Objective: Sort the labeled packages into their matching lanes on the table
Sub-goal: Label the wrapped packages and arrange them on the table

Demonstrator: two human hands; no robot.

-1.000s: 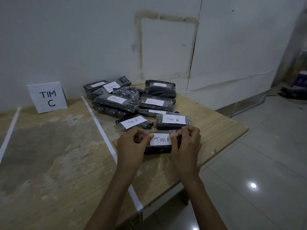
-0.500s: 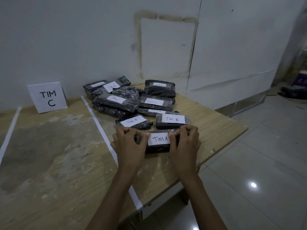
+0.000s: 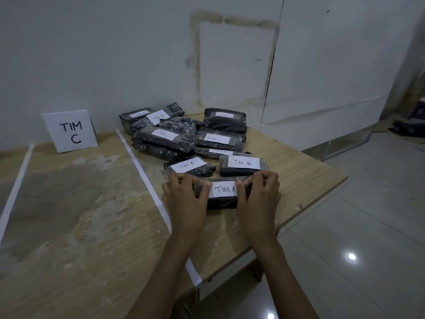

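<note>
Fingers (image 3: pixel 182 179) of left hand (image 3: pixel 184 200) and right hand (image 3: pixel 261 199) pinch TIM A package (image 3: pixel 224 190) ends on desk (image 3: pixel 299 171); pickup step. Next: lift, find A lane, unseen.

A heap of packages (image 3: pixel 184 137) lay far right on the tabletop (image 3: pixel 69 215), right of a tape line (image 3: pixel 142 178); a sign (image 3: pixel 70 131) stood far left.

Stained grey wall (image 3: pixel 115 54), white panel (image 3: pixel 333 77), glossy tiled floor (image 3: pixel 368 215) with light glare (image 3: pixel 351 256).
</note>
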